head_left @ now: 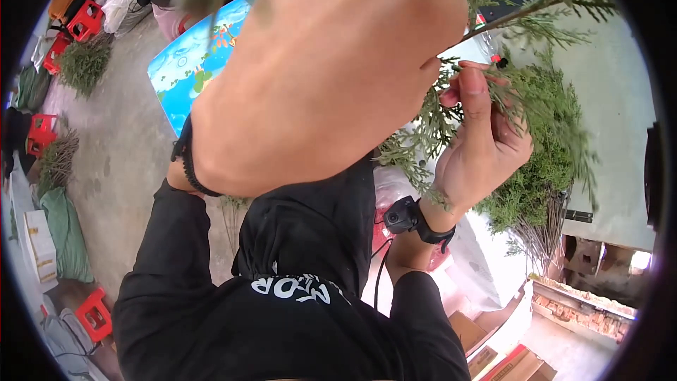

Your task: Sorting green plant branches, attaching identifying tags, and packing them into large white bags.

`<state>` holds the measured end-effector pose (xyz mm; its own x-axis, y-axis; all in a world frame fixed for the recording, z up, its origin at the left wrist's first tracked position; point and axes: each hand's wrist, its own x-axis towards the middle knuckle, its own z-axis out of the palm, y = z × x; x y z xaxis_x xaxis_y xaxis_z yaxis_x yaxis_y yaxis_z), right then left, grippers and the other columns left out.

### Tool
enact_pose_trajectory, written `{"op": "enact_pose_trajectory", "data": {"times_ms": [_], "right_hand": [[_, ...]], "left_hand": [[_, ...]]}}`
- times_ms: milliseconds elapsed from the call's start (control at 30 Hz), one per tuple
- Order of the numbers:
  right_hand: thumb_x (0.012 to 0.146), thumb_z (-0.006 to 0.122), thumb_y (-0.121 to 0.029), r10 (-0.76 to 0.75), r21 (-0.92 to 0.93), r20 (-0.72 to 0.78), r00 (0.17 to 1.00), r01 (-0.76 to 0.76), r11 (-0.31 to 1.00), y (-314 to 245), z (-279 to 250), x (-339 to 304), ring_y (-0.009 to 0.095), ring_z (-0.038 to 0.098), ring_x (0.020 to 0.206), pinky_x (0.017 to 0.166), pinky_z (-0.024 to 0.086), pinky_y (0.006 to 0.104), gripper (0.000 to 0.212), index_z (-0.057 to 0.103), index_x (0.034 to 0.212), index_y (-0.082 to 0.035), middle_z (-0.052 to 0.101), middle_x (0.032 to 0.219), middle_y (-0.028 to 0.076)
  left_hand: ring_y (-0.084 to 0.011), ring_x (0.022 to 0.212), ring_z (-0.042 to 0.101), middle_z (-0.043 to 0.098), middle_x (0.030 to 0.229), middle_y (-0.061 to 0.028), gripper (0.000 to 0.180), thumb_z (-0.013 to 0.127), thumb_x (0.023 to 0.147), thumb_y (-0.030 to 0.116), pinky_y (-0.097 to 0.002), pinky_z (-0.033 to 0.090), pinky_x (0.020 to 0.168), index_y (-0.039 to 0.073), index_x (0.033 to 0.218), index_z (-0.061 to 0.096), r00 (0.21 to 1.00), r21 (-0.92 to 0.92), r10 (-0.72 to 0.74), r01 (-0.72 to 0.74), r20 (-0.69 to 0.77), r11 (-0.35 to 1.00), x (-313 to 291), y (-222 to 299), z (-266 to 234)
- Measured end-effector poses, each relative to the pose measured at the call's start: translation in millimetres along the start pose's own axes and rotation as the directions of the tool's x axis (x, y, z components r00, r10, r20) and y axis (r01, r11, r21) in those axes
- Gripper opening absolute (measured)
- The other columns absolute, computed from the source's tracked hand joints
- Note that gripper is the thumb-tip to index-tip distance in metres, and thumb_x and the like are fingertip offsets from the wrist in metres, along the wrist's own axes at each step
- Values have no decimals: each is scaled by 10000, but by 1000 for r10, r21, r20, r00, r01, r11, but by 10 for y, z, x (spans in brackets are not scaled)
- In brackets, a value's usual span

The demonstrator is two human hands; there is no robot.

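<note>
My left hand (331, 77) looms close and large across the upper middle, a black band round its wrist. It is closed on the stem of a leafy evergreen branch (518, 14), which sticks out past the fist to the upper right; most of its fingers are hidden. To the right and lower, my right hand (479, 141) has its thumb and fingers pinched on a green sprig (504, 88). More scaly foliage (416, 144) hangs between the two hands. A small black camera (402, 217) is strapped to my right wrist.
Beyond my right hand lies a big bundle of cut evergreen branches (553, 148). A blue printed tabletop (185, 63) is partly behind my left arm. Red stools (86, 21), another green bundle (84, 63) and a green sack (65, 233) stand left. Cardboard boxes (518, 365) sit lower right.
</note>
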<state>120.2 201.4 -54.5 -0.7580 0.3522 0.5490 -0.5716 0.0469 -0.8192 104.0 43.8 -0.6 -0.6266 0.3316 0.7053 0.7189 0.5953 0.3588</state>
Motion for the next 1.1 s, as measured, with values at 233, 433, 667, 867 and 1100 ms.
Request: {"op": "enact_pose_trajectory", "data": {"times_ms": [233,433,667,867,1100], "right_hand": [[804,782,-42,59,6,-76,995,-58,998,130,-11,20,138,658,639,615,511,235,217,677,957,70,713,808,131],[809,780,-49,46,-8,-74,996,-46,999,131,-12,34,141,661,640,613,512,234,211,685,951,75,708,784,126],[822,766,-48,41,20,-67,997,-40,999,144,7,21,130,647,625,620,510,230,188,694,948,72,704,772,116],[832,756,-52,42,25,-84,996,-40,999,151,8,16,117,643,631,614,491,213,162,706,938,61,698,760,98],[825,766,-57,36,-8,-71,997,-36,999,115,40,17,116,642,629,616,492,211,181,709,947,64,700,770,95]], "left_hand": [[-83,428,402,577,528,-34,124,741,717,33,-249,292,425,47,840,752,997,-33,79,-80,-26,996,-72,-135,114],[-102,440,426,587,542,-38,124,731,723,29,-258,313,437,57,843,748,993,-48,112,-113,-25,992,-50,-158,174],[-125,454,455,599,559,-41,127,720,730,25,-268,337,451,68,847,743,992,-55,124,-125,-26,991,-50,-168,199],[-145,466,479,609,574,-45,130,710,736,22,-277,357,463,78,850,739,991,-54,130,-131,-19,990,-56,-181,184],[-168,480,508,621,591,-49,136,699,743,18,-287,381,477,89,853,734,991,-51,135,-135,-14,989,-44,-191,190]]}}
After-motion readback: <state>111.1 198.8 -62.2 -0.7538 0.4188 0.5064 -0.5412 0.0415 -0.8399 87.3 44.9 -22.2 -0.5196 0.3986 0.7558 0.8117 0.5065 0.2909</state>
